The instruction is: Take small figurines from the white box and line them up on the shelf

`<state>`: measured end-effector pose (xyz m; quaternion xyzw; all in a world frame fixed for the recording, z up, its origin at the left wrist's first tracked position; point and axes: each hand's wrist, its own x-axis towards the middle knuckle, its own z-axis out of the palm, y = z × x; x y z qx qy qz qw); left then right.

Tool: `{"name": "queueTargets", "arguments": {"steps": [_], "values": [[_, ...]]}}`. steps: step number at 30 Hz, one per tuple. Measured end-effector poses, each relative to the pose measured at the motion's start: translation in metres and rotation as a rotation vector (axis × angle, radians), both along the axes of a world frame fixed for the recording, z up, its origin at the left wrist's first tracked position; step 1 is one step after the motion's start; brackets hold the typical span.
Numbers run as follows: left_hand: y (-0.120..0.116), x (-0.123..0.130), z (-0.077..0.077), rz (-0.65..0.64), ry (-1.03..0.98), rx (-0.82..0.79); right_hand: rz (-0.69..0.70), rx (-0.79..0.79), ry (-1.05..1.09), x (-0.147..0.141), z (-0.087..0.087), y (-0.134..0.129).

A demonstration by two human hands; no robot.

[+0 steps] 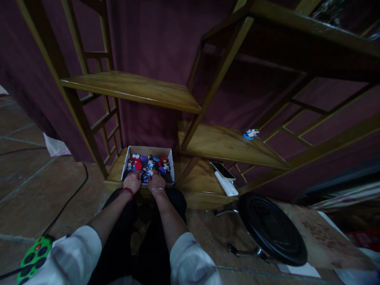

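A white open box (173, 168) stands on the lowest shelf at the left, holding several small figurines (151, 161) in blue, white, red and black, some with round coloured bases. My left hand (132, 181), with a red bead bracelet at the wrist, reaches over the box's front edge, its fingers curled down near a red round base (138, 166). Beside it my right hand (156, 180), wearing a thin light bracelet, has its fingers bent among the figurines at the box's middle. What either hand holds is hidden or too small to make out.
A wooden shelf unit (130, 88) fills the front. One figurine on a blue base (250, 134) stands on the middle-right shelf. A phone (222, 171) and a white object (226, 184) lie lower right. A black round stool (271, 229) is at right, a green device (34, 257) lower left.
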<state>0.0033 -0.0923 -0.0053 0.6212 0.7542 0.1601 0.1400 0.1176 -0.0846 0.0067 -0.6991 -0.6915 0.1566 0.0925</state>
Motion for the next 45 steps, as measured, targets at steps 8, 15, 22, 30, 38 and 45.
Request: {"name": "queueTargets", "arguments": {"steps": [8, 15, 22, 30, 38, 45], "values": [[0.0023, -0.0028, -0.0024, 0.01, -0.005, -0.02, -0.01, 0.021, 0.019, 0.0013, 0.0021, -0.0014], [0.0028, -0.0045, -0.0029, 0.016, -0.021, -0.035, -0.047, 0.075, 0.079, 0.0024, 0.0013, -0.0018], [0.0032, -0.0051, -0.0033, 0.021, -0.024, -0.044, -0.029, 0.04, 0.053, 0.0029, 0.0029, -0.0005], [0.0028, -0.0051, -0.0001, 0.044, -0.026, -0.075, -0.049, 0.056, 0.058, 0.0034, 0.0034, -0.0013], [0.0022, -0.007, 0.0006, 0.045, -0.035, -0.057, -0.03, 0.109, 0.104, 0.0038, 0.001, -0.0011], [0.0025, -0.0079, 0.0032, 0.062, -0.058, -0.079, 0.073, 0.066, 0.027, 0.0013, 0.0057, -0.005]]}}
